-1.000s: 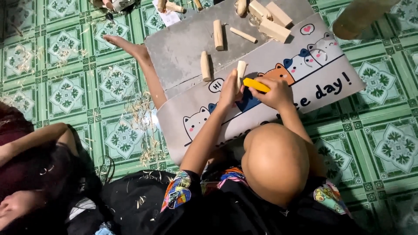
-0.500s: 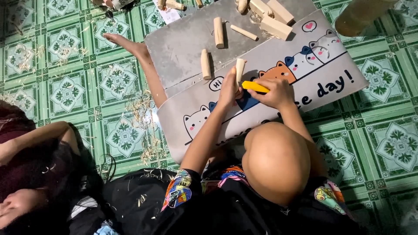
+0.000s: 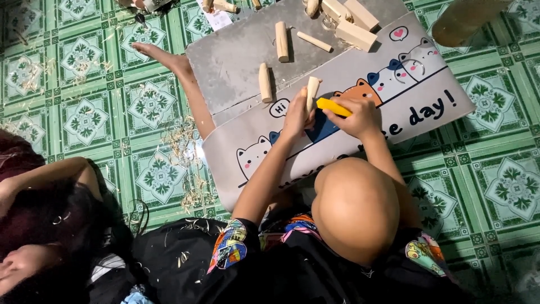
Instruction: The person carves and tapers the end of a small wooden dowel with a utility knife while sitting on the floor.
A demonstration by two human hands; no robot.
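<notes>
Wooden and pale, a short rounded peg (image 3: 312, 92) stands gripped in the left hand (image 3: 297, 114) over the grey cat-printed mat (image 3: 416, 90). The right hand (image 3: 360, 117) is clenched around a yellow-handled cutter (image 3: 333, 106), its tip just beside the peg. Two more tapered wooden pegs (image 3: 265, 82) lie on the mat's upper part, with squared wooden blocks (image 3: 355, 35) near its top edge. Pale wood shavings (image 3: 185, 152) litter the green patterned floor tiles (image 3: 495, 186) left of the mat.

The yellow-handled tool (image 3: 333, 106) was partly hidden inside the right hand (image 3: 360, 117). Its tip could not be seen. The top edge cut off several pale wooden pegs (image 3: 313, 7).
</notes>
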